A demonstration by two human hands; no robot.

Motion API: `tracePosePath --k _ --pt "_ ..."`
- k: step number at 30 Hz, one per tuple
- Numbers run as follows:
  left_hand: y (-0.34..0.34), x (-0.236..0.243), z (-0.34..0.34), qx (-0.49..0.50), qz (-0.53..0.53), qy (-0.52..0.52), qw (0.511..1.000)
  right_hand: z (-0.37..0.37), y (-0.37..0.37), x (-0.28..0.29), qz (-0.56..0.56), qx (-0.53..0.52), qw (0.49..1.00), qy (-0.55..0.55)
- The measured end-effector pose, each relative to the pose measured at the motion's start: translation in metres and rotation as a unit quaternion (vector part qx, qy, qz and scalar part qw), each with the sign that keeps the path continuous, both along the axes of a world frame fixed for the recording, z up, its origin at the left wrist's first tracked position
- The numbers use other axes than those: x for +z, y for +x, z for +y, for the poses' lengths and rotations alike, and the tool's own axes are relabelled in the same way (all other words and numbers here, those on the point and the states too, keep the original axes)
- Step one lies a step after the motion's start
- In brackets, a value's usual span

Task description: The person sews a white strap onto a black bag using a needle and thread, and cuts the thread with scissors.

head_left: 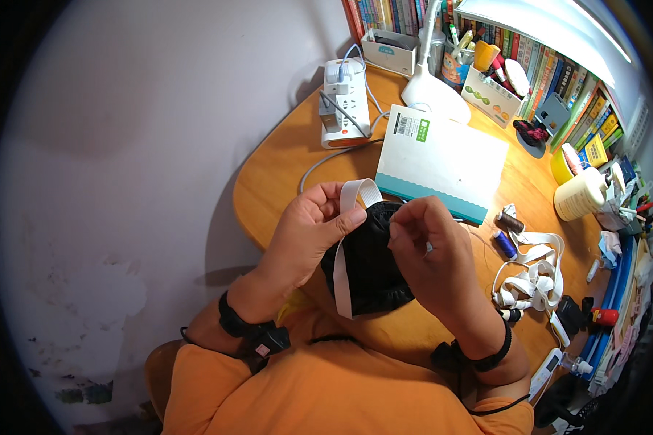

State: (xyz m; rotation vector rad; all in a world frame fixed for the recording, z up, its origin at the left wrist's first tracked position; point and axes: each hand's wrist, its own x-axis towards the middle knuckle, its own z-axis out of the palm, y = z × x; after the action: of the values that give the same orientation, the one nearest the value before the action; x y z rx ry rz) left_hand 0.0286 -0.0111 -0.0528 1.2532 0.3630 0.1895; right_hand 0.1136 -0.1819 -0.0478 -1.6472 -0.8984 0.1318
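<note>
My left hand [315,228] grips a looped white elastic band [344,279] against the upper left of a gathered black fabric piece [363,257], its thumb pressing on the band, which hangs down over the fabric. My right hand [432,257] has thumb and index finger pinched at the fabric's upper right edge; whatever they hold there is too small to make out. Beside my right hand lie a brown thread spool [510,220] and a blue one [506,245].
Behind my hands lie a white-and-teal notebook [442,159] and a power strip [345,105] with cables. A desk lamp [432,94], books and pen holders line the back. A coiled white elastic [522,290] and a lotion bottle [577,196] are at right; a wall [123,181] borders the left.
</note>
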Motion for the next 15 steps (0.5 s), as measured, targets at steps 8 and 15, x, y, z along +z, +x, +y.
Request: tracePosePath --k 8,15 --pt "-0.0042 0.0049 -0.005 0.004 -0.011 0.086 0.996 -0.0018 -0.0017 -0.0067 0.152 0.059 0.987 -0.013" --pt "-0.0057 0.0019 -0.009 0.024 -0.034 0.19 0.981 -0.0034 0.0007 0.0003 0.256 0.091 0.961 -0.042"
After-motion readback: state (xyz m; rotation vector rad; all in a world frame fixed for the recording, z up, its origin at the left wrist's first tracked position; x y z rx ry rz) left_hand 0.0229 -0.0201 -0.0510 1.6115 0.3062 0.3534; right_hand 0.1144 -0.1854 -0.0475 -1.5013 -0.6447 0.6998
